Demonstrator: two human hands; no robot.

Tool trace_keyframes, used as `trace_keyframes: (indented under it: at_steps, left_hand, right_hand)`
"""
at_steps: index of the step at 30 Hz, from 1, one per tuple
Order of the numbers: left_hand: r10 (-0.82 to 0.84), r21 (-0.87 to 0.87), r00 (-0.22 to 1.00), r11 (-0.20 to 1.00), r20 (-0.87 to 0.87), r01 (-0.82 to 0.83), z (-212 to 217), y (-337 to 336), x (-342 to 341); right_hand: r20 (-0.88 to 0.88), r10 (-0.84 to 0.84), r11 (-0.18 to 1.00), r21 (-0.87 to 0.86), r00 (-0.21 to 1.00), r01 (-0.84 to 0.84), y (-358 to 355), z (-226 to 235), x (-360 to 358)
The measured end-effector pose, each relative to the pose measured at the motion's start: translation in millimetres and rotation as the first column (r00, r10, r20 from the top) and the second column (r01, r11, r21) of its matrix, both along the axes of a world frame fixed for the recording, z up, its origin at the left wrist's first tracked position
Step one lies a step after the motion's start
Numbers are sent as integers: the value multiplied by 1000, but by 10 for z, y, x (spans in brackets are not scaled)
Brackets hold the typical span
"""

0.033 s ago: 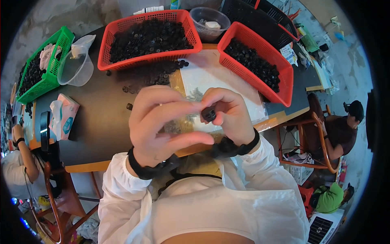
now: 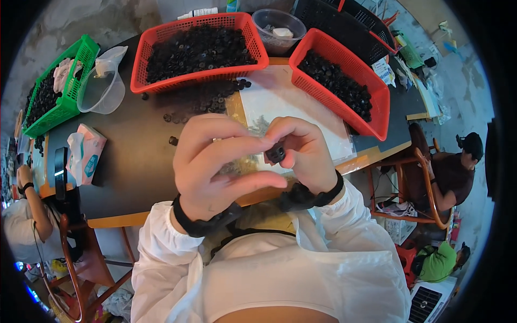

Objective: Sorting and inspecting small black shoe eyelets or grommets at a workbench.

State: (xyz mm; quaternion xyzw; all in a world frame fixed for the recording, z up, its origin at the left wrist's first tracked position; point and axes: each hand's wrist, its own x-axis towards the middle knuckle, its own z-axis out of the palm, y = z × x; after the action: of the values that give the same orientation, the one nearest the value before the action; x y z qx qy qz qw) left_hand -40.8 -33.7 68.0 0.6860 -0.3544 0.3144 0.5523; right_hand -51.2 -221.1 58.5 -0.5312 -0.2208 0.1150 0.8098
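Observation:
Both my hands are raised close under the camera, over the front edge of the dark table [image 2: 134,161]. My right hand [image 2: 309,156] pinches a small black round part [image 2: 276,154] between thumb and fingers. My left hand [image 2: 215,167] curls beside it, and its forefinger tip reaches the part. I cannot make out whether the left fingers pinch anything. Both wrists wear black bands over white sleeves. Under the hands lies a clear sheet [image 2: 280,102] with small pale pieces on it.
Two red baskets [image 2: 161,86] [image 2: 377,113] of black parts stand at the back and right, and a green basket [image 2: 81,59] at the left. Loose black parts [image 2: 210,99], a clear jug [image 2: 102,91], a clear tub [image 2: 280,27] and a tissue pack [image 2: 86,153] are nearby. People sit at left [image 2: 24,215] and right [image 2: 452,172].

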Motion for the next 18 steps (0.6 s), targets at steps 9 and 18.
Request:
trace_keyframes:
  at_steps: [9,18]
  left_hand:
    - [-9,-80,997,997,-79,3,-139,-55,-170]
    - [-144,-239,967,967,-212,91,-301,-130,-294]
  right_hand:
    - [23,1,996,84,1000,-3,87,-77,-131]
    - [762,-157,777,-298,629,555,38,147,-205]
